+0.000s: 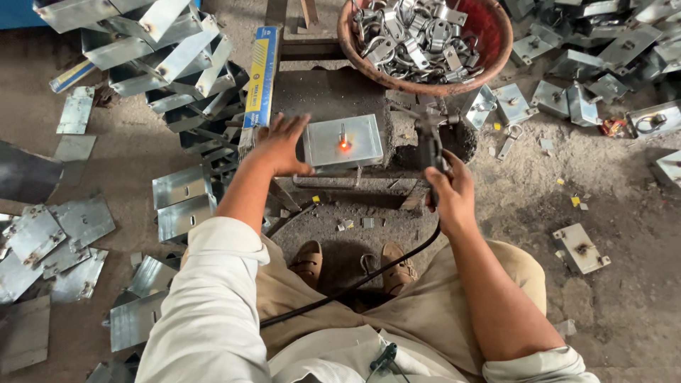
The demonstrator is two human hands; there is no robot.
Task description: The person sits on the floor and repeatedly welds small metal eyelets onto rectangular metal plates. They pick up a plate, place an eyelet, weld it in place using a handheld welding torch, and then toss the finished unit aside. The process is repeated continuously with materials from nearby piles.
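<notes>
My left hand (282, 147) rests with fingers spread against the left edge of a square metal plate (358, 145) lying on a dark work block (326, 96). A small upright piece on the plate glows orange-red (344, 144) at its base. My right hand (450, 191) grips the handle of a welding electrode holder (430, 145), whose black cable (355, 286) runs down between my knees. The holder's tip sits to the right of the plate, apart from the glowing spot.
A round reddish basin (496, 35) of metal clamps stands behind the block. Folded sheet-metal brackets (159, 50) pile up at the left, flat plates (50, 241) lie on the floor, and finished box pieces (567, 99) scatter at the right. A yellow-blue carton (261, 74) leans beside the block.
</notes>
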